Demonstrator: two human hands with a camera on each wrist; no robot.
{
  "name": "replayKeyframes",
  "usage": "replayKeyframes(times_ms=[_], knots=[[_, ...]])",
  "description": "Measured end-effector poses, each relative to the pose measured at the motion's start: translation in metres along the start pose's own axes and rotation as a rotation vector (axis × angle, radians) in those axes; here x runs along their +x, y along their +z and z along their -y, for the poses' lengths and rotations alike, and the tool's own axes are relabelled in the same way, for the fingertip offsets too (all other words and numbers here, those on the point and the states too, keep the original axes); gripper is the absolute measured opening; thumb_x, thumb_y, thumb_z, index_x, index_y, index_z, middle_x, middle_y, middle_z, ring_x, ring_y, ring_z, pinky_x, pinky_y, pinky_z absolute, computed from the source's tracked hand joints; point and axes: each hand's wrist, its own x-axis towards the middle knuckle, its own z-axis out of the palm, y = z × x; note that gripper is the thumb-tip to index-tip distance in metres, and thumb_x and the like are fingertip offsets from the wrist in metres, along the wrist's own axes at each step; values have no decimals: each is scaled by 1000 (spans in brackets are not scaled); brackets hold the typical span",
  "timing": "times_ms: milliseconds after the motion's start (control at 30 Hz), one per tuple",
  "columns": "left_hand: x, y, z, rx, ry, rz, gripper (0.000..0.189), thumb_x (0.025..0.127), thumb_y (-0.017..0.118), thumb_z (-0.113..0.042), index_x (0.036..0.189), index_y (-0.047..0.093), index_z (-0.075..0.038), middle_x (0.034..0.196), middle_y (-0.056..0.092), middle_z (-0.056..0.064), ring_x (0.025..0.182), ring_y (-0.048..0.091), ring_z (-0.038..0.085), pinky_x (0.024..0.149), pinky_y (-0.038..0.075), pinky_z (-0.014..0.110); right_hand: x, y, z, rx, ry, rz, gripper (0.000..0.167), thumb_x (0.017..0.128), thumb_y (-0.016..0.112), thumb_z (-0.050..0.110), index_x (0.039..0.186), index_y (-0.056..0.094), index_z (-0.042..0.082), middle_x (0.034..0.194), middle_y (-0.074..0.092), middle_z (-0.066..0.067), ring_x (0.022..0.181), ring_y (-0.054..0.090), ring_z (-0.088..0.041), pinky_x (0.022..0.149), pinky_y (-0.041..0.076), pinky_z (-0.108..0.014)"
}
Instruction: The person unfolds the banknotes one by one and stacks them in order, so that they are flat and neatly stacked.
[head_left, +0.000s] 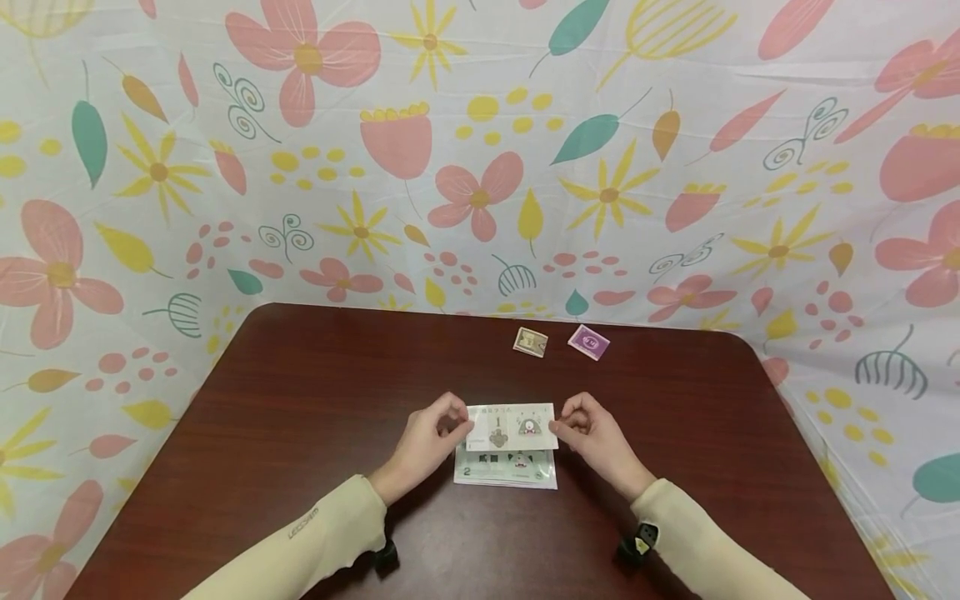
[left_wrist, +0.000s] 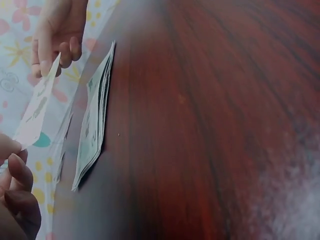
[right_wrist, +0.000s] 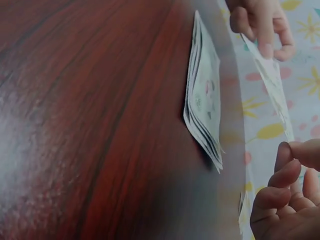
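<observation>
A toy banknote printed with a 1 is stretched between both hands in the head view. My left hand pinches its left end between thumb and fingers. At the right end, my right hand pinches it in the same way. Under and nearer than this note lies a stack of toy banknotes, its top one greenish and marked 2. Both wrist views show the held note raised above the table, apart from the layered stack.
A small brown note bundle and a purple one lie near the far edge of the dark wooden table. A flower-printed cloth hangs behind the table.
</observation>
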Motion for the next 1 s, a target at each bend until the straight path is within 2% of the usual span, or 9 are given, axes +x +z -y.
replayKeyframes(times_ms=[133, 233, 333, 533, 867, 1000], knots=[[-1, -1, 0, 39, 10, 48, 5, 95, 76, -10, 96, 73, -13, 85, 70, -8, 71, 58, 5, 64, 49, 23, -4, 1, -3, -133, -83, 15, 15, 93, 75, 3, 95, 61, 9, 78, 68, -2, 65, 56, -7, 60, 46, -23], [-2, -3, 1, 77, 19, 86, 5, 94, 76, -8, 96, 75, -12, 86, 72, -6, 67, 55, 3, 62, 48, 23, -7, 1, -4, -249, -141, 53, 13, 93, 76, 5, 94, 67, 15, 80, 68, 7, 71, 59, -5, 64, 48, -24], [-3, -5, 2, 111, 21, 143, 8, 94, 75, -6, 96, 76, -14, 88, 71, -5, 61, 52, 2, 59, 49, 23, -9, 2, -4, -318, -173, 108, 12, 94, 75, 6, 94, 69, 17, 82, 67, 10, 74, 60, -3, 66, 50, -24], [-5, -8, 5, 142, 10, 237, 7, 94, 74, -9, 99, 75, -14, 87, 66, -7, 56, 52, 3, 58, 50, 25, -11, 4, -5, -346, -186, 169, 13, 95, 74, 7, 95, 69, 18, 82, 66, 10, 74, 58, -3, 67, 50, -23], [-8, -6, 8, 275, 52, 262, 8, 90, 79, -10, 95, 75, -16, 84, 66, -11, 71, 56, 1, 65, 47, 24, -13, 9, -7, -376, -191, 229, 11, 95, 73, 6, 94, 67, 15, 80, 63, 10, 72, 55, -2, 66, 49, -23], [-8, -6, 8, 313, 47, 267, 9, 89, 79, -13, 95, 75, -18, 83, 65, -13, 73, 58, 2, 66, 47, 24, -12, 11, -9, -387, -181, 244, 11, 96, 72, 6, 94, 67, 16, 80, 62, 10, 73, 55, -2, 65, 49, -22]])
